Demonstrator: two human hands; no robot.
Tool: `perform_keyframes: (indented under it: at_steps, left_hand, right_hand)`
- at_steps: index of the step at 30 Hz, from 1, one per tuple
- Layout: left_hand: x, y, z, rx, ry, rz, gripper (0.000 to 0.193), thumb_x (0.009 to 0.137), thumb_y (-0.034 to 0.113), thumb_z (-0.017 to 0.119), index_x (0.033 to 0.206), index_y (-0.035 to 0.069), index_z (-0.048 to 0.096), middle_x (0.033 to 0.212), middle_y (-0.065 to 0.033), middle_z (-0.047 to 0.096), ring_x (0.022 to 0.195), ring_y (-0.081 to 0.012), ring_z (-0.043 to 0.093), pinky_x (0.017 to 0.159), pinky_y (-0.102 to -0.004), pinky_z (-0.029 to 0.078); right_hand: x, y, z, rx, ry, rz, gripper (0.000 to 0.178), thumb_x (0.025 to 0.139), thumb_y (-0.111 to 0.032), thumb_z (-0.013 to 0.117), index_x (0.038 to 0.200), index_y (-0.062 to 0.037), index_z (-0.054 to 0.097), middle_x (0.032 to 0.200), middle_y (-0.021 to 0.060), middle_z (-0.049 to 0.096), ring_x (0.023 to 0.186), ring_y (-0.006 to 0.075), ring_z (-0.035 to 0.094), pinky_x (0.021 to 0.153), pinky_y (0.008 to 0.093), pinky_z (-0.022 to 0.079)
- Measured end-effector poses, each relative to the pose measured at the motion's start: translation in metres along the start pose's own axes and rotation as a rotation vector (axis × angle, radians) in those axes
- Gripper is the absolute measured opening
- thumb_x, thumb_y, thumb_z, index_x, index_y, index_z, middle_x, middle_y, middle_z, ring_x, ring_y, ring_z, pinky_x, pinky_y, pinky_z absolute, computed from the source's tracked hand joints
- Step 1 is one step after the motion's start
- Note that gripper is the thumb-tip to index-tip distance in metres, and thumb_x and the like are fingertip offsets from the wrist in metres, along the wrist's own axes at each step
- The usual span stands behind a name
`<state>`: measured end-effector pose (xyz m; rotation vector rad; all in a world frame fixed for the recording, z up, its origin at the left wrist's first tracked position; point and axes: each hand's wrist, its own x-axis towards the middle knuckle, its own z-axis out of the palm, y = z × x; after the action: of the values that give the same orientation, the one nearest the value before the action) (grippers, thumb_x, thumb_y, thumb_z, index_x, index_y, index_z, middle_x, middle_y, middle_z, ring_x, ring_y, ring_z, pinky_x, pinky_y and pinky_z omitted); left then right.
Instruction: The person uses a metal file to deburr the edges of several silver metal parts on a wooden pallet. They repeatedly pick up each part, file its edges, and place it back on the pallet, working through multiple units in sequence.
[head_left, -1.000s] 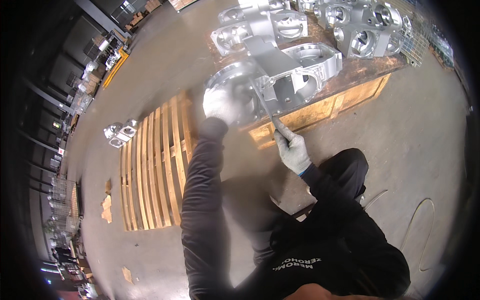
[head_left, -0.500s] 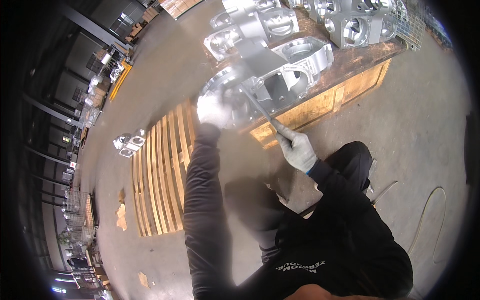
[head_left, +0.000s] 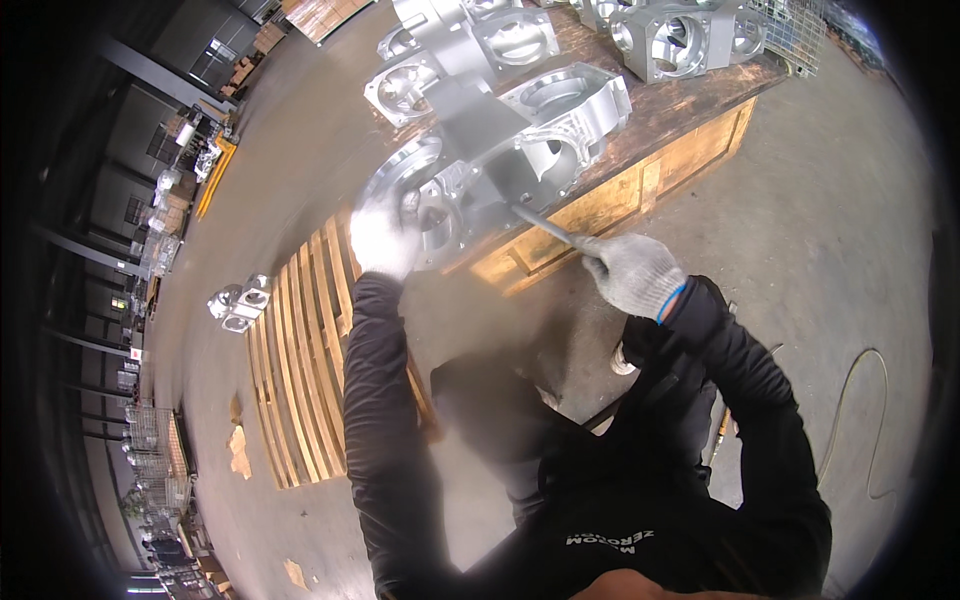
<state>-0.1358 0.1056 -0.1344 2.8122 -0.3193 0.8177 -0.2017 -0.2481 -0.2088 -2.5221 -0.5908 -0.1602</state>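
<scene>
A large silvery metal casting (head_left: 475, 125) with round bores and flanges rests at the near edge of a wooden crate top. My left hand (head_left: 385, 238), in a white glove washed out by glare, is closed on the casting's round flange at its left end. In my gloved right hand (head_left: 640, 270) is a slim grey file-like tool (head_left: 545, 224), gripped at its near end. The tool's far tip reaches the casting's near side, beside an opening; whether it touches the metal I cannot tell.
More castings (head_left: 675, 45) stand farther back on the wooden crate (head_left: 625, 190). A slatted wooden pallet (head_left: 300, 360) lies on the floor to the left, with another casting (head_left: 240, 303) beside it. A thin hose or cable (head_left: 850, 390) curves across the floor at right.
My right hand has moved right and turned, with the tool lying flatter. The tool's tip has shifted to the right along the casting's near side. My left hand stays on the flange.
</scene>
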Motion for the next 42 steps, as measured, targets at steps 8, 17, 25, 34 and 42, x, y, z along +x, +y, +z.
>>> perform_keyframes:
  at_steps: [8,17,25,34,42]
  left_hand:
    - [-0.004,-0.006,0.006,0.078,0.029,0.019,0.025,0.102,0.030,0.064,0.109,0.009,0.074,0.099,-0.0220,0.074,0.096,-0.0439,0.071,0.086,-0.0519,0.055]
    - [-0.002,-0.009,0.010,0.038,0.097,0.067,0.028,0.104,0.033,0.062,0.104,0.008,0.074,0.094,-0.0218,0.073,0.088,-0.0440,0.071,0.079,-0.0519,0.057]
    - [-0.003,-0.007,0.007,-0.010,0.129,0.104,0.027,0.102,0.033,0.064,0.104,0.008,0.075,0.094,-0.0202,0.074,0.088,-0.0430,0.071,0.079,-0.0519,0.057]
    - [-0.005,-0.009,0.014,0.052,0.110,0.043,0.030,0.094,0.031,0.065,0.116,0.011,0.073,0.107,-0.0162,0.076,0.102,-0.0365,0.071,0.095,-0.0477,0.051]
    - [-0.005,-0.008,0.019,0.093,0.123,0.006,0.035,0.100,0.036,0.059,0.113,0.007,0.074,0.102,-0.0167,0.075,0.099,-0.0378,0.070,0.093,-0.0474,0.051]
  right_hand:
    - [0.039,-0.012,-0.025,-0.074,-0.168,-0.014,0.024,0.095,-0.021,0.060,0.102,-0.0058,0.077,0.087,0.0235,0.073,0.085,0.0453,0.071,0.078,0.0550,0.057]
    - [0.021,-0.011,-0.010,-0.097,-0.157,-0.096,0.037,0.096,-0.019,0.062,0.130,-0.0121,0.072,0.082,0.0242,0.070,0.077,0.0449,0.070,0.070,0.0553,0.055]
    - [0.001,0.006,-0.005,-0.072,-0.039,-0.155,0.029,0.098,-0.017,0.058,0.121,-0.0057,0.071,0.085,0.0218,0.073,0.080,0.0443,0.070,0.074,0.0550,0.056]
    - [0.008,0.093,0.000,1.050,0.518,0.566,0.052,0.114,-0.026,0.050,0.164,-0.0123,0.042,0.070,-0.0017,0.054,0.046,0.0079,0.048,0.040,0.0250,0.040]
    - [0.112,0.076,-0.004,1.220,0.685,0.258,0.053,0.111,-0.024,0.057,0.161,-0.0126,0.046,0.068,-0.0007,0.057,0.045,0.0084,0.049,0.041,0.0236,0.042]
